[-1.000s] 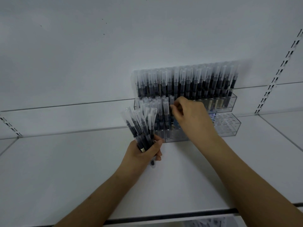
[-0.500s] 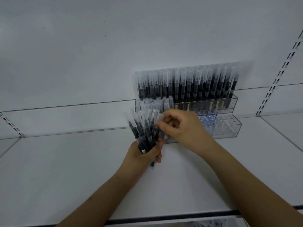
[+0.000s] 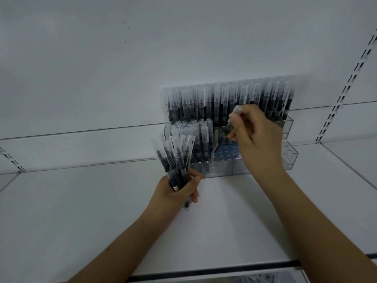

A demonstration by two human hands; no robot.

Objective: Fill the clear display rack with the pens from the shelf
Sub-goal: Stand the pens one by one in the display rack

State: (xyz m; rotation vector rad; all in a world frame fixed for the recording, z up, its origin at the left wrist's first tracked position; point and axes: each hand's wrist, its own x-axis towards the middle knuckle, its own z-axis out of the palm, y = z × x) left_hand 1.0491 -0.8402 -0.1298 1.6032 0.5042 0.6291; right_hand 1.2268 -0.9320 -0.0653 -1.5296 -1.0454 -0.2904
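Observation:
A clear tiered display rack (image 3: 289, 158) stands against the back wall on the white shelf (image 3: 102, 211). Its top tier is packed with black pens with clear caps (image 3: 204, 103). The lower tier holds several pens at its left and bare holes at its right. My left hand (image 3: 179, 190) grips a bunch of pens (image 3: 173, 158) fanned upward, just left of the rack's front. My right hand (image 3: 255, 135) pinches a single pen (image 3: 226, 131), tilted, tip down over the lower tier's bare holes.
Slotted metal uprights run up the wall at the right (image 3: 346, 84) and at the far left (image 3: 12, 160). The shelf's dark front edge (image 3: 204, 272) lies near the bottom of the view. A white wall rises behind the rack.
My right hand has taken one pen from the bunch in my left hand and carried it right and up over the rack's lower tier. My left hand stays put.

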